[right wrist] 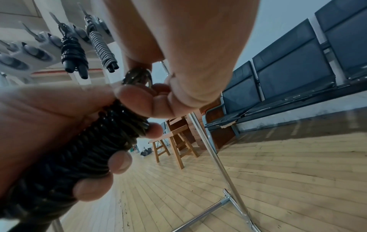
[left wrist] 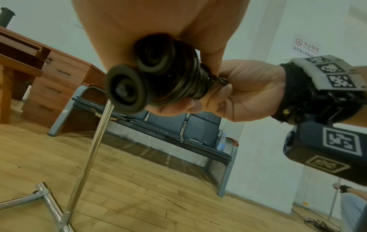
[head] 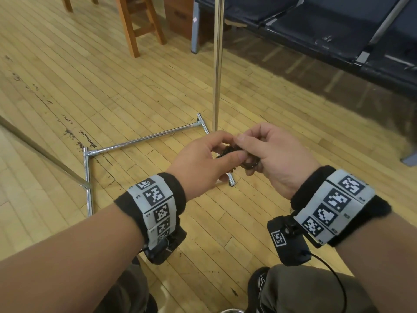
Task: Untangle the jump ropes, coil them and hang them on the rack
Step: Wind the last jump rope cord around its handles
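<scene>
A dark jump rope (head: 227, 152), wound tightly round its own handles into a short bundle (left wrist: 170, 78), sits between both hands at chest height. My left hand (head: 225, 146) wraps its fingers (right wrist: 119, 161) round the coiled bundle (right wrist: 95, 141). My right hand (head: 250, 145) pinches a small loop of rope (right wrist: 139, 76) at the bundle's end. The two round handle ends (left wrist: 127, 89) face the left wrist camera. Just beyond my hands stands the chrome rack's upright pole (head: 217, 64). A black coiled rope (right wrist: 73, 55) and a grey one (right wrist: 103, 50) hang from hooks overhead.
The rack's chrome base bars (head: 144, 138) lie on the wooden floor ahead and to the left. A row of dark blue bench seats (head: 316, 26) runs along the right wall. Wooden stools (head: 140, 23) stand behind, and a wooden desk (left wrist: 59, 75) further left. A tangle of rope (left wrist: 317, 222) lies on the floor.
</scene>
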`<state>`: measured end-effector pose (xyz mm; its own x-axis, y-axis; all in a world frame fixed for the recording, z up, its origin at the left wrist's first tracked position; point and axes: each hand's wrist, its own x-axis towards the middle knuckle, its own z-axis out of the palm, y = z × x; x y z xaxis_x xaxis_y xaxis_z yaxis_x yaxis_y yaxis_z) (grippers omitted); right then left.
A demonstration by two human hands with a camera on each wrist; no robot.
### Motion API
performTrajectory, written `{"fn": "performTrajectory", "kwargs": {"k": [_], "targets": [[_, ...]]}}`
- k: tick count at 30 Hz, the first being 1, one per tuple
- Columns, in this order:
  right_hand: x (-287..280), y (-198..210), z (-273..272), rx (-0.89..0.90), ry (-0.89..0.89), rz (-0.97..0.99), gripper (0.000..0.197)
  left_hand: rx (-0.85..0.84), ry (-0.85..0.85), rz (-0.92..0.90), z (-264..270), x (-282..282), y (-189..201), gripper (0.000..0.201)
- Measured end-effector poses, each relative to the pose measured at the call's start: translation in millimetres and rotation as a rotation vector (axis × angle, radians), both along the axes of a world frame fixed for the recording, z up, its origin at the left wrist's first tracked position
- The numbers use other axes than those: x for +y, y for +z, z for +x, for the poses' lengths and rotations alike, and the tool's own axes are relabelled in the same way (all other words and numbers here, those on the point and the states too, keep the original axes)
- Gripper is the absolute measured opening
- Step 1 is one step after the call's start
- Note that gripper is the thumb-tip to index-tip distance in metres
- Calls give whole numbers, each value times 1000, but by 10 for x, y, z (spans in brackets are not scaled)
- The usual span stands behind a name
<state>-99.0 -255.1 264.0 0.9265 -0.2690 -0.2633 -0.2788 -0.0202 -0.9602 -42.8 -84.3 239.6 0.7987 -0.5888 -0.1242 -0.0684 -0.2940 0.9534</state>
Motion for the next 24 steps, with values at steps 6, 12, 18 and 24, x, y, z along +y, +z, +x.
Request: {"fn": "performTrajectory", "kwargs": {"k": [6, 12, 18, 24], "targets": [[-115, 119, -19, -18, 82, 180, 13, 51, 43, -57, 38, 0, 4, 4], [-84, 62, -48, -63, -60, 33, 16, 116, 110, -95, 50, -22, -19, 4], [-91, 74, 26, -203, -98, 406, 30, 432, 265, -259, 123, -51, -23, 13], [-10, 57, 10, -252, 26, -187, 19, 348, 303, -221, 55, -88, -70, 17]]}}
